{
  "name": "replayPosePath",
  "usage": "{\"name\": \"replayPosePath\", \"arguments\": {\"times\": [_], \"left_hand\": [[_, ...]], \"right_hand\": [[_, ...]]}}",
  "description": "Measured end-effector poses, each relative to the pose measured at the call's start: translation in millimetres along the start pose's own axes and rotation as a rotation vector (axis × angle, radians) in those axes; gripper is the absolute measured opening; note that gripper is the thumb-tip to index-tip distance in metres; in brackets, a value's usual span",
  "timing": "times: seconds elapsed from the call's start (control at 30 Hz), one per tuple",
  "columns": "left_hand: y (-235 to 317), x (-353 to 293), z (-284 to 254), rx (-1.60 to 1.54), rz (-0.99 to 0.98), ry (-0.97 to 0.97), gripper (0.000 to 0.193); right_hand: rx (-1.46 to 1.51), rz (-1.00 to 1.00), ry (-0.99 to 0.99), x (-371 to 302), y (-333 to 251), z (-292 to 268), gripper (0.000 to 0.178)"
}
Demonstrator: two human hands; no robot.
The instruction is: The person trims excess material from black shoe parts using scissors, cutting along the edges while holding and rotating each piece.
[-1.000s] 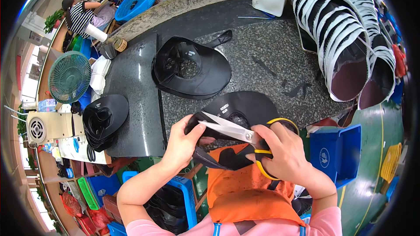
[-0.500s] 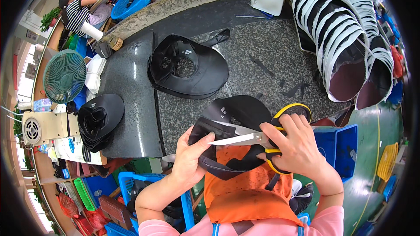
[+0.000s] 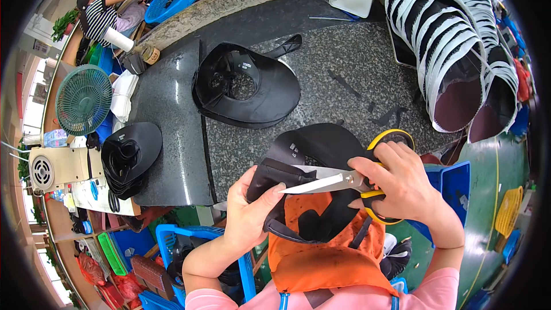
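Just above my lap, a black leather shoe upper [image 3: 330, 138] is held up off the bench. My left hand [image 3: 248, 211] pinches its left edge, with the thumb near a blade tip. My right hand [image 3: 402, 181] grips yellow-and-black handled scissors [image 3: 348, 178] by the handles. Their blades are apart and point left; one passes behind the edge of the leather while the other lies in front. Beyond my hands, a small stack of similar black uppers [image 3: 267, 100] rests on the speckled stone bench. Another black stack [image 3: 146, 146] stands at the left.
Dark offcuts [image 3: 344, 84] lie on the bench [image 3: 321, 51]. White-edged black uppers [image 3: 442, 40] are piled at the right. A blue bin [image 3: 447, 183] stands right of my arm and a blue crate [image 3: 248, 278] by my left. At far left are a green fan [image 3: 85, 100] and a seated person [image 3: 103, 17].
The scissors and my right hand have shifted slightly to the right. My left hand keeps its pinch on the upper, which has tilted a little.
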State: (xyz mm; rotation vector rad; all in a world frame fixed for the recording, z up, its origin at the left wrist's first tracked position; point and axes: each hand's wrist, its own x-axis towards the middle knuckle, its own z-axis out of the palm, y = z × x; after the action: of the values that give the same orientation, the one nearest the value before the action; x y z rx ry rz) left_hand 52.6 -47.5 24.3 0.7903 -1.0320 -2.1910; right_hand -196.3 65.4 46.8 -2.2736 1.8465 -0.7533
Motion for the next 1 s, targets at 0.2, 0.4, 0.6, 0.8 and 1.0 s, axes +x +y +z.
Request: {"name": "replayPosePath", "arguments": {"times": [0.2,0.4,0.6,0.8,1.0], "left_hand": [[3.9,-1.1,8.3,0.000,0.005,0.031,0.029],[7.7,-4.7,12.6,0.005,-0.028,0.016,0.025],[6.9,-7.1,13.2,0.101,-0.016,0.092,0.036],[0.4,-14.1,26.1,0.280,-0.013,0.005,0.018],[2.0,-14.4,24.8,0.263,0.008,-0.016,0.021]], "right_hand": [[-0.065,-0.017,0.016,-3.9,0.5,0.5,0.061],[-0.046,-0.043,0.043,-11.2,4.6,1.7,0.055],[-0.170,-0.094,0.062,-16.1,7.8,3.6,0.063],[-0.136,-0.152,0.131,-4.2,3.1,-0.3,0.069],[-0.041,-0.063,0.054,-14.1,2.6,0.4,0.064]]}}
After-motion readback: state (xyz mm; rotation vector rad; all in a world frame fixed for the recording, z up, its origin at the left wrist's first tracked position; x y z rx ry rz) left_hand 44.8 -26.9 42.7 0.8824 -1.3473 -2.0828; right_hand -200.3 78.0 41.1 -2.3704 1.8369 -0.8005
